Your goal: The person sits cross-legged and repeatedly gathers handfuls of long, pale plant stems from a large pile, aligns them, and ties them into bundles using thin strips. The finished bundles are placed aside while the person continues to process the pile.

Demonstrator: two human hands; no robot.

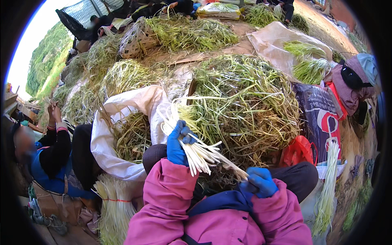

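Observation:
My left hand (180, 142), in a blue glove, is closed around a bunch of pale green-white plant stalks (196, 153) in front of my chest. My right hand (258, 182), gloved in blue too, pinches the brownish tip of one or a few stalks that stretch out from the bunch. Just beyond both hands lies a big heap of loose green and dry stalks (245, 98). An open white woven sack (122, 167) with dry stalks inside stands left of my left hand. Below that sack are pale stalk bundles (114, 211) tied with red bands.
Right of the heap lie a red plastic bag (297, 151), a printed sack (315, 116) and a long bundle of pale stalks (327, 190). A co-worker (52, 156) sits close on the left, another person (352, 82) at the right. More stalk heaps (190, 33) and people are farther back.

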